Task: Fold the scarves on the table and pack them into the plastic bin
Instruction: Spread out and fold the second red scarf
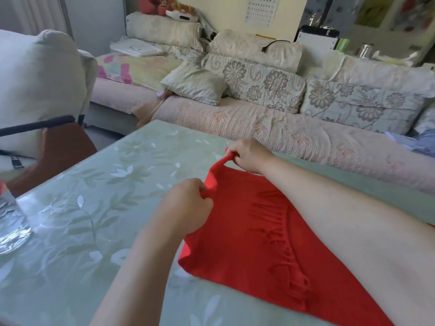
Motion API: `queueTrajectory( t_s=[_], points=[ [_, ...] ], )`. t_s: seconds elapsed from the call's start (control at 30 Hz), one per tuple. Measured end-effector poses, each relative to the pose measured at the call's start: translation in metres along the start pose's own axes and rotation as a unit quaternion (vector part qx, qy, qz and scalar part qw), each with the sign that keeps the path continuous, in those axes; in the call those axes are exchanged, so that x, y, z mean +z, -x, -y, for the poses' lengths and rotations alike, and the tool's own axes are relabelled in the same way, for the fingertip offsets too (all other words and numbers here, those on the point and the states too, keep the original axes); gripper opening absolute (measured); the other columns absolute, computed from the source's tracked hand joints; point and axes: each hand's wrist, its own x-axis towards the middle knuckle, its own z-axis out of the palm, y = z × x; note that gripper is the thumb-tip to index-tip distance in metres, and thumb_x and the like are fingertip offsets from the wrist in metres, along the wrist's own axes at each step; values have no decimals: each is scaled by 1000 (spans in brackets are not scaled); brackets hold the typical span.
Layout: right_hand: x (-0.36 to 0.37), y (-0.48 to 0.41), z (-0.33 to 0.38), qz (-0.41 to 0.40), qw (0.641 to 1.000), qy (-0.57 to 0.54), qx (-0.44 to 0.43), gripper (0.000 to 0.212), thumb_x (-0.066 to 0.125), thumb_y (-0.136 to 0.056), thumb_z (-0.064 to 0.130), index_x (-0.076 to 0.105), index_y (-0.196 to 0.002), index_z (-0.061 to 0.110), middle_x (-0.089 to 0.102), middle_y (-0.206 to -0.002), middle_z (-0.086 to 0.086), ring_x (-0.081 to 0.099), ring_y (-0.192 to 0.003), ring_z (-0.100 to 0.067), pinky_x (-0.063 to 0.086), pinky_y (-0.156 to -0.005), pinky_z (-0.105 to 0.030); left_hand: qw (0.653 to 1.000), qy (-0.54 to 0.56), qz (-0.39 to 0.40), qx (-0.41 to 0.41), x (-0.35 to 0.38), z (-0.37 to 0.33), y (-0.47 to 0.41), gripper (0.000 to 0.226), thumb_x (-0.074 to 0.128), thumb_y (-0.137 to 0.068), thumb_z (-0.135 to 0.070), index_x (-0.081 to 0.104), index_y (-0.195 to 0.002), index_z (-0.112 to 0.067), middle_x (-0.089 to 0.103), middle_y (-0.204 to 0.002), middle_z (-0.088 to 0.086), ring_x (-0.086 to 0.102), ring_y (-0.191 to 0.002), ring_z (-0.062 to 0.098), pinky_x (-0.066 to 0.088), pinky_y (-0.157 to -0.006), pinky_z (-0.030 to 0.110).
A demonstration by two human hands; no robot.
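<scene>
Single head-worn view, forward and down, close over the table (94, 208)

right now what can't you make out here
Head view:
- red scarf: right side under the right forearm, cut off by the bottom edge.
- clear plastic thing: cut off by the left edge; bin or not, unclear.
- left hand, right hand: fingertips curled into the scarf.

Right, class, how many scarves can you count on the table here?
1. The red scarf lies at the right of the table, its left edge pinched by the left hand and right hand. More may lie out of view.
</scene>
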Motion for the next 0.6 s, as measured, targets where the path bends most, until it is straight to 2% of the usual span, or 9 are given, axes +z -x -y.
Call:
queueTrajectory(
  t_s=[0.1,0.2,0.3,0.4,0.5,0.6],
  points=[
    [-29,47,-40,-42,997,-37,51,28,57,-83,4,79,-95,17,75,-94,-5,68,-92,-24,53,-84,-32,997,56,24,53,14,-44,10,12,59,-86,-23,67,-94,-22,65,-80,-4,60,-75,17,42,-56,23],
    [-57,102,-77,-91,990,-63,91,31,58,-84,-3,80,-95,15,77,-94,-6,70,-91,-22,51,-80,-26,989,100,52,95,37,-88,20,10,62,-85,-21,70,-90,-16,69,-80,5,65,-75,21,51,-67,32],
    [-74,157,-117,-106,986,-59,115,33,55,-86,-7,79,-98,12,77,-100,-8,68,-101,-26,51,-91,-30,981,114,73,137,68,-130,29,13,63,-85,-22,68,-87,-11,67,-81,12,61,-72,25,49,-67,35],
    [-83,209,-158,-98,985,-43,132,32,55,-87,-8,78,-101,9,74,-111,-10,66,-111,-28,47,-102,-35,975,99,96,176,102,-170,39,17,62,-86,-24,64,-81,-7,64,-77,13,53,-66,22,41,-59,30],
    [-84,253,-191,-84,986,-34,140,30,56,-84,-11,78,-96,5,74,-108,-14,67,-106,-31,49,-97,-41,967,84,124,205,135,-207,49,17,61,-86,-24,65,-81,-7,64,-75,11,54,-68,22,34,-51,20],
    [-78,287,-219,-66,986,-30,152,30,57,-79,-13,78,-93,3,74,-105,-18,68,-103,-35,51,-93,-46,960,61,165,218,167,-236,58,18,60,-86,-23,65,-83,-6,66,-78,13,59,-77,27,36,-57,28]
  ],
)
